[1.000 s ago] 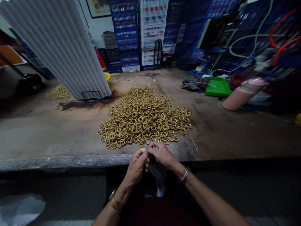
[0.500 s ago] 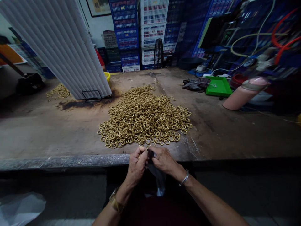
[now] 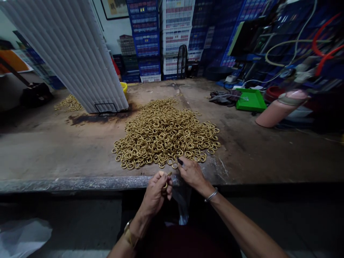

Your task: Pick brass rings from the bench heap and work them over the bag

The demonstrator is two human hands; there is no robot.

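A broad pile of brass-coloured rings (image 3: 166,132) lies on the worn table (image 3: 249,150). Below its front edge, my left hand (image 3: 158,188) is closed on brass rings; one stands out at the fingertips and another shows lower among the fingers. My right hand (image 3: 191,172) is at the near edge of the pile, its fingers closed round a small dark tool (image 3: 180,162) whose tip points up and left. Whether those fingertips also touch a ring is too small to tell. A clear plastic bag (image 3: 183,208) hangs below the table edge between my forearms.
A tall ribbed white panel (image 3: 72,57) stands in a wire holder at the left, beside a smaller ring heap (image 3: 70,103). At the right are a green tray (image 3: 250,100), dark gloves (image 3: 224,97) and a pink cylinder (image 3: 278,111). Stacked crates (image 3: 176,39) rise behind.
My hands have come apart. My right hand has moved up and right to the pile's edge with the dark tool; my left hand stays low, its rings now more visible.
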